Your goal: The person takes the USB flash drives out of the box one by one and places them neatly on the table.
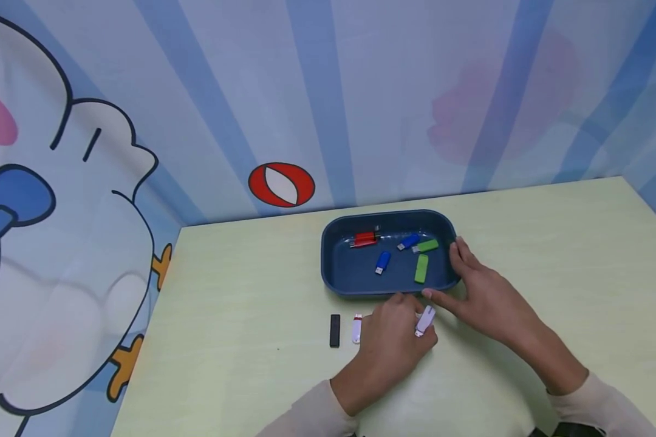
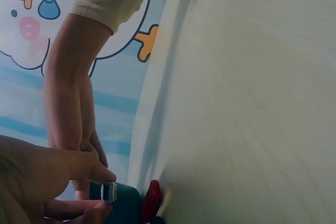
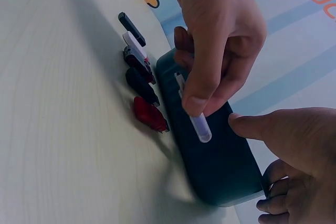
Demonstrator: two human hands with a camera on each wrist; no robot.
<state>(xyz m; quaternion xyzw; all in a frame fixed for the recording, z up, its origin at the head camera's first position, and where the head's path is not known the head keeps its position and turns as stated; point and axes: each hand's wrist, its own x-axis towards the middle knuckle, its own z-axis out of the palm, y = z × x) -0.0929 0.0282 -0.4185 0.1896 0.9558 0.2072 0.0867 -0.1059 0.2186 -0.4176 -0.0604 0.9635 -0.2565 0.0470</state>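
My left hand pinches a white USB stick between thumb and fingers, just in front of the tray's near side. The stick slants with its rounded end down in the right wrist view. At the near right corner of a dark blue tray, my right hand touches the rim with thumb on the near side and fingers along the right end. Inside the tray lie a red USB stick, two blue USB sticks and two green USB sticks.
Before the tray, a row of USB sticks lies on the table: a black one, a white one, and darker ones plus a red one that the left hand covers in the head view. A patterned wall stands behind.
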